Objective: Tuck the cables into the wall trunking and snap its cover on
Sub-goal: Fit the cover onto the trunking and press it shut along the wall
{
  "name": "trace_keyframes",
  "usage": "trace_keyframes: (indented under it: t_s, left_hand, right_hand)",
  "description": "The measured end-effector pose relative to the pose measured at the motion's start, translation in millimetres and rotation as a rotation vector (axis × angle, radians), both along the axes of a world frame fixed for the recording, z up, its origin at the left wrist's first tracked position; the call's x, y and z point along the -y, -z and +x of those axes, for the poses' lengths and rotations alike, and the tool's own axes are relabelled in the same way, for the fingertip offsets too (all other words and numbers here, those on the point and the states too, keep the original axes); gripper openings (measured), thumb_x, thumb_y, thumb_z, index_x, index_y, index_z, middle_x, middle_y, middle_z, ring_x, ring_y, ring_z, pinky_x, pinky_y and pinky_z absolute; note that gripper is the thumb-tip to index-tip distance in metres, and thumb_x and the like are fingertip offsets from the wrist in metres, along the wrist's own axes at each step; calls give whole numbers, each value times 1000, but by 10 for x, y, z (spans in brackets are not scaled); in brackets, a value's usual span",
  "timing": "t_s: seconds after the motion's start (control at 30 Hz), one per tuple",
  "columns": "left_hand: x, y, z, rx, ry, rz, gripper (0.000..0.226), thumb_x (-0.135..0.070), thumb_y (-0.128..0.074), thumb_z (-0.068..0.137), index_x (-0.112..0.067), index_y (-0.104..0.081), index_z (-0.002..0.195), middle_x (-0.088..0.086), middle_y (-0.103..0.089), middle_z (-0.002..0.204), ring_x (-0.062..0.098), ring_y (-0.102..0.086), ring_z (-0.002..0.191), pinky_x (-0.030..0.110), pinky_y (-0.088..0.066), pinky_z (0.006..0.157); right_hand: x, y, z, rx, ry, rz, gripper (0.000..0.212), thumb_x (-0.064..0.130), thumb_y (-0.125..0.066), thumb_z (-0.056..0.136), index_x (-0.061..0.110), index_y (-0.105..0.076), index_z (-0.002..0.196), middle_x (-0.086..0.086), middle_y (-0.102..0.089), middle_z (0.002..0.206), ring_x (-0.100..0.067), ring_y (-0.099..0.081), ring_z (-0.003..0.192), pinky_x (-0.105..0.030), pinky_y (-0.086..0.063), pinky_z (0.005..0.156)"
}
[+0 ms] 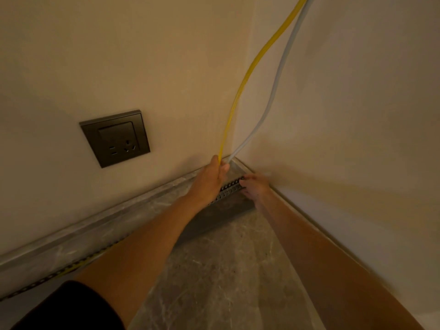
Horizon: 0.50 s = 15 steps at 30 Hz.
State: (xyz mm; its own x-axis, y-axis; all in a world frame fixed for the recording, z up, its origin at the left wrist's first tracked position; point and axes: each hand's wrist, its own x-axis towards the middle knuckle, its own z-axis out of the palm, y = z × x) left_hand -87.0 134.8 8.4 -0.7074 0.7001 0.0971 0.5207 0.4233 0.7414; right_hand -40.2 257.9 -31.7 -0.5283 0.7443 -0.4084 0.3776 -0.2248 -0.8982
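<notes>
A yellow cable (247,75) and a pale grey cable (276,84) hang down the room corner from the top of the view. My left hand (209,179) is closed around both cables just above the floor. A slotted grey trunking (229,188) runs along the foot of the left wall on the floor; its far end lies in the corner between my hands. A yellow cable shows inside the trunking farther left (78,264). My right hand (256,186) rests its fingers on the trunking's end. No separate cover can be made out.
A dark grey wall socket (115,138) sits on the left wall above the marble skirting (95,225). The right wall meets the left one at the corner, with a pale skirting (333,222). The floor is grey marble tile (221,270).
</notes>
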Motion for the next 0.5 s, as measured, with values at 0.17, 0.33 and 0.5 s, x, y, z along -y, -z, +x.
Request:
trace_keyframes:
  t_s: [0.17, 0.33, 0.5]
  left_hand:
    - [-107, 38, 11, -17, 12, -162, 35, -23, -36, 100, 7, -52, 107, 31, -57, 111, 41, -54, 105, 41, -42, 84]
    - [-215, 54, 6, -92, 29, -291, 37, -18, -27, 102, 7, -50, 118, 25, -46, 124, 36, -40, 119, 37, -31, 99]
    - [-202, 241, -51, -58, 33, -229, 29, -15, -37, 98, 4, -53, 114, 26, -51, 118, 38, -49, 112, 42, -41, 96]
  right_hand:
    - [6, 0, 55, -42, 15, -73, 17, -4, -47, 92, 9, -57, 88, -4, -50, 73, -10, -46, 61, -19, -40, 56]
    - [27, -40, 89, -80, -4, -142, 31, -2, -38, 94, 4, -58, 118, -10, -55, 96, -17, -54, 83, -22, -45, 69]
    - [9, -164, 80, -55, -4, -161, 30, 2, -41, 88, 8, -62, 109, -8, -55, 90, -14, -49, 71, -20, -38, 56]
